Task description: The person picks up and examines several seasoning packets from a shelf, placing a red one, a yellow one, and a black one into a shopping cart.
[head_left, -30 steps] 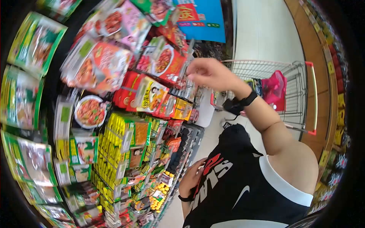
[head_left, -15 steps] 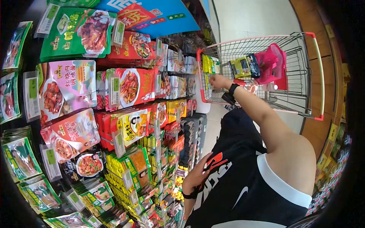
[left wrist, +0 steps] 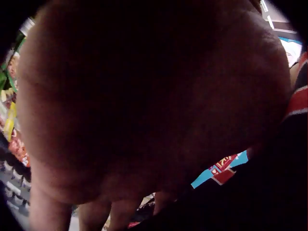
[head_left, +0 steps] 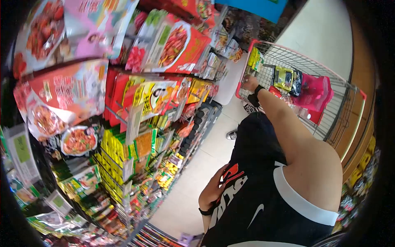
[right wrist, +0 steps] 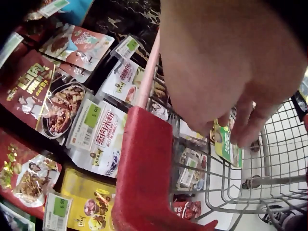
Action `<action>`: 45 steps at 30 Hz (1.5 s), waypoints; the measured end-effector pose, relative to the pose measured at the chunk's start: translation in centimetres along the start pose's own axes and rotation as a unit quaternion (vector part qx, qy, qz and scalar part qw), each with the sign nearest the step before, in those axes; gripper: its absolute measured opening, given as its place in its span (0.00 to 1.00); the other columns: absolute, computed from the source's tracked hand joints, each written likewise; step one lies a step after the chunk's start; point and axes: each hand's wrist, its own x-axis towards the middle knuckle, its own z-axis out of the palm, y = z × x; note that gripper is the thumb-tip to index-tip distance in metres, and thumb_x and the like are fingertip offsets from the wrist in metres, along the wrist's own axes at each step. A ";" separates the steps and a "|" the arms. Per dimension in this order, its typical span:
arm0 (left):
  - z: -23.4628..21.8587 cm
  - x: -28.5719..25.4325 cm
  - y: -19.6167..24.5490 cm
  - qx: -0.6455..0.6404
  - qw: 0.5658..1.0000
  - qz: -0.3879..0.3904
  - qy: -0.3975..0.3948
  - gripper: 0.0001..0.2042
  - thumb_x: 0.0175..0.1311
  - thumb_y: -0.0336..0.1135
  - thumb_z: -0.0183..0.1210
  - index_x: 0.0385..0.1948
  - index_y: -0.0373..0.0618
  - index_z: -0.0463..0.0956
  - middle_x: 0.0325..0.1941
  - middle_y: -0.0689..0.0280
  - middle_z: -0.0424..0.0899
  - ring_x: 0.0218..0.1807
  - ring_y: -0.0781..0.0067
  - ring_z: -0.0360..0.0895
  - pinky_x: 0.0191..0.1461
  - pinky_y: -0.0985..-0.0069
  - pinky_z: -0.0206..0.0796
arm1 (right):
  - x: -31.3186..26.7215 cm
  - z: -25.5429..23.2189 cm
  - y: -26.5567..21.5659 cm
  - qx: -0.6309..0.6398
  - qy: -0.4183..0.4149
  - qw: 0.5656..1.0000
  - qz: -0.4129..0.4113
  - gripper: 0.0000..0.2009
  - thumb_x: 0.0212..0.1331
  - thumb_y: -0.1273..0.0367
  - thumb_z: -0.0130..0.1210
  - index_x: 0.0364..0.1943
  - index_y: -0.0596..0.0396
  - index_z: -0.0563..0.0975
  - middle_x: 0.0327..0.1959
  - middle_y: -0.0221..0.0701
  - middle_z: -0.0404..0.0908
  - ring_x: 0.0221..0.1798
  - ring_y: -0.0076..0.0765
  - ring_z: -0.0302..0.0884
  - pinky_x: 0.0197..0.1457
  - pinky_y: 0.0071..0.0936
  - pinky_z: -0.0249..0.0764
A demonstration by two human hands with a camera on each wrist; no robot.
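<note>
The right hand (head_left: 250, 83) is down inside the front end of a wire shopping cart (head_left: 325, 68). In the right wrist view, that hand (right wrist: 226, 72) has its fingers curled at a green and yellow packet (right wrist: 228, 147), which it pinches at the edge; part of the packet is hidden behind the fingers. More green and yellow packets (head_left: 255, 58) stand beside the hand in the cart. The left hand (head_left: 212, 191) rests on the front of the black shirt (head_left: 267, 197). Its dark palm (left wrist: 154, 106) fills most of the left wrist view.
A yellow-and-black packet (head_left: 284, 78) and a pink bag (head_left: 314, 94) lie in the cart. Racks of hanging seasoning packets (head_left: 156, 99) stand along the left. The cart's red corner (right wrist: 144, 168) is near the right wrist. Wooden shelving (head_left: 362, 136) runs along the right.
The right hand has moved from in front of the hanging packets into the cart's front end. The view has shifted, with the cart further right. The left hand stays on the shirt.
</note>
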 end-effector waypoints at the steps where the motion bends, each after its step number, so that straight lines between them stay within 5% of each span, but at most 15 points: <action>1: 0.1 -0.2 -0.4 -0.022 1.000 0.018 0.007 0.34 0.67 0.24 0.55 0.76 0.41 0.53 0.77 0.54 0.62 0.77 0.62 0.60 0.74 0.65 0.61 | 0.5 0.6 0.8 0.006 0.039 0.999 0.008 0.17 0.48 0.67 0.64 0.44 0.53 0.82 0.41 0.48 0.85 0.47 0.56 0.83 0.52 0.43 0.79; 3: 0.3 -0.5 -1.3 -0.068 0.997 0.034 0.018 0.35 0.69 0.34 0.58 0.75 0.38 0.52 0.77 0.52 0.61 0.77 0.59 0.60 0.75 0.64 0.59 | 0.2 0.7 0.1 0.038 0.165 0.985 0.022 0.13 0.46 0.66 0.66 0.37 0.55 0.83 0.32 0.45 0.86 0.39 0.52 0.86 0.45 0.42 0.81; 11: 0.8 -1.1 -2.1 -0.111 0.992 0.037 0.040 0.34 0.71 0.36 0.58 0.74 0.36 0.54 0.74 0.50 0.66 0.75 0.59 0.63 0.77 0.66 0.55 | 2.3 0.6 -0.5 -0.085 -0.044 0.984 0.147 0.23 0.60 0.53 0.62 0.52 0.53 0.81 0.51 0.47 0.84 0.57 0.54 0.82 0.59 0.43 0.78; 15: 0.5 -1.2 -1.9 -0.107 0.993 0.042 0.032 0.34 0.70 0.37 0.59 0.74 0.37 0.55 0.74 0.50 0.67 0.75 0.59 0.64 0.77 0.65 0.56 | 3.7 2.3 1.1 -0.082 -0.006 0.981 0.178 0.24 0.60 0.52 0.60 0.51 0.57 0.81 0.52 0.47 0.84 0.58 0.54 0.81 0.59 0.42 0.78; 16: 0.4 -1.2 -2.4 -0.108 0.994 0.021 0.024 0.35 0.69 0.38 0.61 0.74 0.38 0.55 0.74 0.51 0.66 0.75 0.59 0.63 0.77 0.63 0.56 | 2.8 2.5 1.2 -0.105 0.085 0.988 0.071 0.21 0.63 0.53 0.52 0.31 0.58 0.85 0.35 0.53 0.85 0.44 0.61 0.84 0.47 0.49 0.80; 21: -0.8 -1.1 -3.6 -0.035 0.999 -0.002 -0.007 0.36 0.65 0.26 0.61 0.75 0.43 0.55 0.76 0.53 0.64 0.77 0.60 0.61 0.78 0.61 0.57 | 1.8 0.1 1.5 -0.060 0.024 0.997 -0.049 0.19 0.59 0.55 0.60 0.33 0.60 0.85 0.32 0.54 0.84 0.40 0.59 0.84 0.44 0.47 0.78; 26: -2.3 -1.6 -2.7 -0.049 0.998 0.000 -0.025 0.33 0.65 0.27 0.56 0.74 0.40 0.56 0.75 0.53 0.64 0.76 0.60 0.62 0.75 0.65 0.58 | -0.2 -1.0 1.7 0.008 0.090 0.996 0.021 0.19 0.58 0.57 0.61 0.34 0.65 0.83 0.30 0.56 0.83 0.37 0.56 0.84 0.43 0.47 0.76; 27: -2.6 -1.9 -2.4 -0.037 0.999 -0.014 -0.031 0.34 0.64 0.26 0.56 0.74 0.40 0.56 0.75 0.53 0.64 0.76 0.60 0.61 0.75 0.65 0.57 | 0.2 -1.9 2.8 -0.123 0.030 0.992 -0.029 0.19 0.58 0.58 0.60 0.36 0.65 0.83 0.32 0.54 0.84 0.37 0.52 0.84 0.44 0.45 0.76; 29: -3.5 -1.3 -4.8 0.085 0.991 0.090 -0.056 0.34 0.64 0.26 0.58 0.74 0.40 0.56 0.73 0.52 0.66 0.75 0.58 0.62 0.76 0.67 0.56 | 0.8 -2.0 5.7 0.033 0.067 0.996 0.045 0.21 0.57 0.58 0.60 0.43 0.63 0.83 0.36 0.45 0.87 0.39 0.43 0.84 0.45 0.41 0.76; 30: -3.6 -1.0 -5.0 0.156 0.975 0.146 -0.054 0.34 0.64 0.27 0.59 0.73 0.40 0.57 0.73 0.51 0.66 0.75 0.57 0.63 0.76 0.67 0.56 | 0.8 -2.9 7.3 0.010 0.103 0.993 -0.049 0.20 0.58 0.57 0.59 0.43 0.61 0.84 0.36 0.42 0.87 0.38 0.40 0.83 0.42 0.39 0.76; 34: -4.0 -1.9 -6.5 0.243 0.947 0.196 -0.078 0.32 0.69 0.39 0.59 0.73 0.46 0.57 0.70 0.49 0.69 0.72 0.49 0.67 0.75 0.63 0.58 | -11.8 -13.1 -3.9 0.302 0.085 0.949 0.027 0.20 0.66 0.55 0.53 0.47 0.58 0.82 0.37 0.30 0.84 0.38 0.30 0.78 0.41 0.28 0.74; 35: -4.0 -2.0 -7.7 0.264 0.934 0.234 -0.059 0.31 0.72 0.49 0.57 0.71 0.45 0.60 0.67 0.50 0.71 0.67 0.48 0.71 0.71 0.62 0.63 | -12.9 -14.5 -4.6 0.304 0.036 0.952 0.014 0.16 0.65 0.60 0.52 0.47 0.57 0.81 0.31 0.23 0.78 0.28 0.24 0.71 0.30 0.22 0.68; 40: -5.3 -3.8 -12.0 0.383 0.897 0.220 0.015 0.32 0.69 0.53 0.60 0.67 0.41 0.64 0.65 0.47 0.74 0.64 0.45 0.73 0.68 0.61 0.66 | -33.6 -18.3 -19.3 0.181 -0.044 0.960 -0.210 0.10 0.63 0.69 0.54 0.42 0.62 0.80 0.28 0.26 0.79 0.32 0.23 0.73 0.37 0.26 0.71; 42: -6.4 -2.7 -15.4 0.375 0.863 0.301 0.155 0.43 0.59 0.55 0.69 0.71 0.39 0.59 0.67 0.45 0.72 0.66 0.43 0.71 0.71 0.58 0.63 | -36.8 -17.6 -20.2 0.029 -0.122 0.938 -0.324 0.08 0.56 0.71 0.57 0.38 0.60 0.78 0.28 0.36 0.76 0.33 0.32 0.75 0.39 0.33 0.72; 45: -6.9 -7.1 -12.2 0.250 0.818 0.377 0.356 0.56 0.46 0.50 0.78 0.73 0.34 0.50 0.70 0.43 0.67 0.66 0.41 0.72 0.73 0.57 0.61 | -46.8 -16.9 -30.9 0.004 -0.287 0.838 -0.463 0.10 0.63 0.72 0.59 0.26 0.58 0.71 0.19 0.28 0.66 0.25 0.25 0.63 0.30 0.31 0.63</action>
